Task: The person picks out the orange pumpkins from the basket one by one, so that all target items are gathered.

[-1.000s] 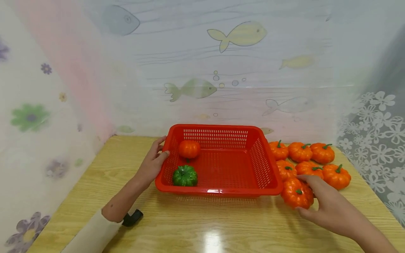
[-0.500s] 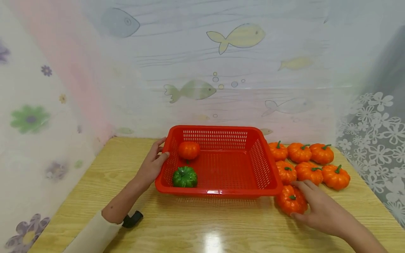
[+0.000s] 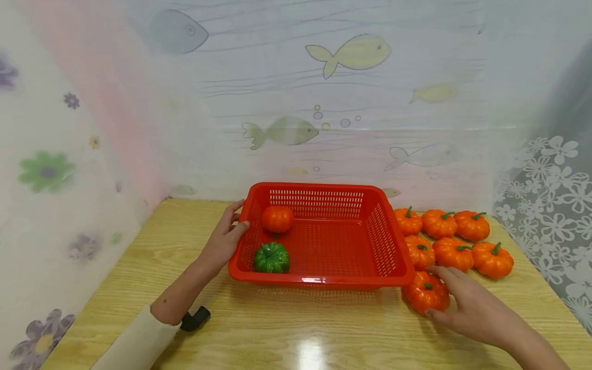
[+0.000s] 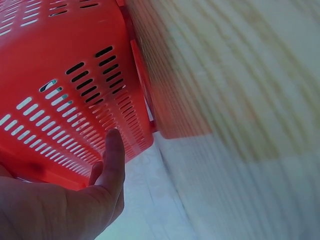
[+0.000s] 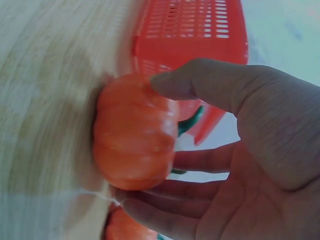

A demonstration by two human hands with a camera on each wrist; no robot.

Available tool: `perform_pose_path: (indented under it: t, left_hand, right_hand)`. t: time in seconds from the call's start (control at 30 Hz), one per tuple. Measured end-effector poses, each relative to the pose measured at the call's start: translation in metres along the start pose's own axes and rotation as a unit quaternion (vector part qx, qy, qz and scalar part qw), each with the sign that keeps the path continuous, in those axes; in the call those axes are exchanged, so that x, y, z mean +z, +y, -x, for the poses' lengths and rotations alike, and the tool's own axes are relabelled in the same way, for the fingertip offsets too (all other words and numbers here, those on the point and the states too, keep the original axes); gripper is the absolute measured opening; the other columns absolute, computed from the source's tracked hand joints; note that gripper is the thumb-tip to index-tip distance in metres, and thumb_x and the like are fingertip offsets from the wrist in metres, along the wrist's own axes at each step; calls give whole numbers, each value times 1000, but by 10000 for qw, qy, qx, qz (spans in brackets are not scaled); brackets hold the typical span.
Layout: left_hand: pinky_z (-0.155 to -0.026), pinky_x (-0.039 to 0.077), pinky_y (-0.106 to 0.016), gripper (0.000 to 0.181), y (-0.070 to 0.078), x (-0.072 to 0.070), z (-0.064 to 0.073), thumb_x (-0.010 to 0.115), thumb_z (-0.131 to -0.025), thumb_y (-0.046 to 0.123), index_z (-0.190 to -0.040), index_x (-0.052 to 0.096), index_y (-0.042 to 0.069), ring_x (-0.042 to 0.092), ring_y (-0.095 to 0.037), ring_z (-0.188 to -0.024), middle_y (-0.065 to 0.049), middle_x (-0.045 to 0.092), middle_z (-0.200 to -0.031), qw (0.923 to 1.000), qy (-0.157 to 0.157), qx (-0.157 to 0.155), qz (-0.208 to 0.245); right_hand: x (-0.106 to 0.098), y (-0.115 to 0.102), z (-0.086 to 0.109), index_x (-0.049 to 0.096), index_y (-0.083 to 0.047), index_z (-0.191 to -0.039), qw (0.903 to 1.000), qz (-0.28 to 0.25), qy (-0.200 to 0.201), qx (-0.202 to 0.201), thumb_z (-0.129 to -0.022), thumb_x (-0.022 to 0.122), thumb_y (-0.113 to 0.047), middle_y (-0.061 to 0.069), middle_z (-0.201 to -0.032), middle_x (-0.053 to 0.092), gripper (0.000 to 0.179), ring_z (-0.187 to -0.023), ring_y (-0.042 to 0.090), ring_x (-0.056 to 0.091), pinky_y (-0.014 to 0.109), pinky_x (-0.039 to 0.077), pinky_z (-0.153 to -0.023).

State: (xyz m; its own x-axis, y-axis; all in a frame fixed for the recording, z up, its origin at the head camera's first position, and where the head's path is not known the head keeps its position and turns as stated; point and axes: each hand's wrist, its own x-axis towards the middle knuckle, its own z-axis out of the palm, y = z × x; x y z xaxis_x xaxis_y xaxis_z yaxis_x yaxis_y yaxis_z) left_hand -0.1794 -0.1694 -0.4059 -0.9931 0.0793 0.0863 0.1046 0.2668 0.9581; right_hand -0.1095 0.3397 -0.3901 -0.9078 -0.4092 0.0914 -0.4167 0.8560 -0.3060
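On the table stands a red plastic basket (image 3: 319, 280) with slotted walls. My left hand (image 3: 224, 239) holds its left rim, thumb over the edge and fingers against the outer wall (image 4: 95, 90). Inside the basket, at its left, are an orange pumpkin (image 3: 277, 219) and a green pumpkin (image 3: 271, 258). At the basket's front right corner, my right hand (image 3: 474, 306) holds another orange pumpkin (image 3: 425, 293) resting on the table. In the right wrist view, my thumb lies on one side of this pumpkin (image 5: 135, 132) and my fingers curl along the other.
Several orange pumpkins (image 3: 453, 254) with green stems stand in two rows right of the basket, against my right hand's far side. A dark strap-like piece (image 3: 195, 319) shows by my left wrist. A patterned curtain (image 3: 319, 92) backs the wooden table (image 3: 259, 329).
The pumpkin in my right hand has moved slightly left and toward me, then stayed put over the last half second. My left hand and the basket have stayed in place.
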Motion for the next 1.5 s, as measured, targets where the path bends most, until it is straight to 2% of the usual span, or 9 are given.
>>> perform_pose_path:
  t: [0.2, 0.37, 0.6, 0.7, 1.0, 1.23, 1.4, 1.5]
  left_hand:
    - [-89, 64, -45, 60, 1, 0, -1, 45, -112, 19, -168, 24, 21, 62, -42, -121, -22, 48, -144, 10000, 10, -2, 20]
    - [-91, 63, -46, 61, 3, 0, 0, 45, -112, 19, -169, 23, 19, 60, -42, -124, -22, 46, -146, 10000, -22, 17, 72]
    - [-90, 64, -45, 60, 3, 0, 1, 46, -113, 19, -168, 23, 19, 61, -42, -123, -22, 47, -146, 10000, 8, 22, 96]
    - [-92, 63, -46, 60, 3, 0, 2, 46, -113, 19, -168, 23, 19, 61, -42, -123, -22, 47, -146, 9999, 18, 26, 99]
    - [-94, 62, -48, 60, 2, 0, 2, 45, -113, 18, -169, 21, 18, 60, -44, -125, -23, 45, -146, 9999, -23, 51, 129]
    - [-94, 62, -49, 61, 2, -1, 2, 45, -113, 19, -169, 21, 18, 60, -44, -125, -23, 45, -147, 9999, -40, 51, 104]
    - [-95, 62, -50, 60, 1, -1, 1, 44, -113, 18, -169, 21, 16, 59, -44, -126, -24, 45, -147, 9999, -27, 60, 79]
    - [-95, 62, -49, 61, 2, -1, 2, 44, -113, 18, -169, 21, 16, 59, -44, -126, -24, 45, -146, 9999, -30, 79, 91]
  right_hand:
    - [-12, -5, 4, 59, -2, -140, 9999, 50, 121, 43, -77, 96, -34, 18, -132, 65, 79, -105, 32, 68, 47, 60, -78]
    - [-22, -12, 4, 59, -2, -141, 9994, 83, 340, 29, -80, 94, -30, 18, -132, 66, 75, -106, 36, 68, 53, 61, -79]
    - [-32, -34, -6, 63, -3, -137, 9951, 215, 916, -305, -85, 90, -24, 13, -127, 68, 63, -107, 35, 70, 56, 61, -82]
    - [-37, -47, -13, 62, -5, -140, 9949, 134, 930, -358, -88, 88, -27, 13, -132, 67, 62, -111, 36, 68, 59, 60, -85]
    - [-52, -83, -49, 62, -10, -140, 9947, -55, 744, -708, -92, 83, -23, 11, -135, 65, 54, -115, 34, 67, 59, 58, -91]
    - [-56, -101, -88, 62, -10, -139, 9928, -196, 598, -1024, -95, 79, -22, 9, -133, 65, 49, -112, 30, 66, 54, 59, -91]
    - [-55, -114, -117, 60, -10, -143, 9904, -203, 475, -1279, -96, 77, -21, 10, -138, 62, 52, -124, 32, 62, 57, 56, -101]
    - [-51, -120, -132, 59, -10, -145, 9868, -142, 467, -1546, -96, 77, -20, 10, -138, 61, 53, -124, 31, 60, 54, 56, -101]
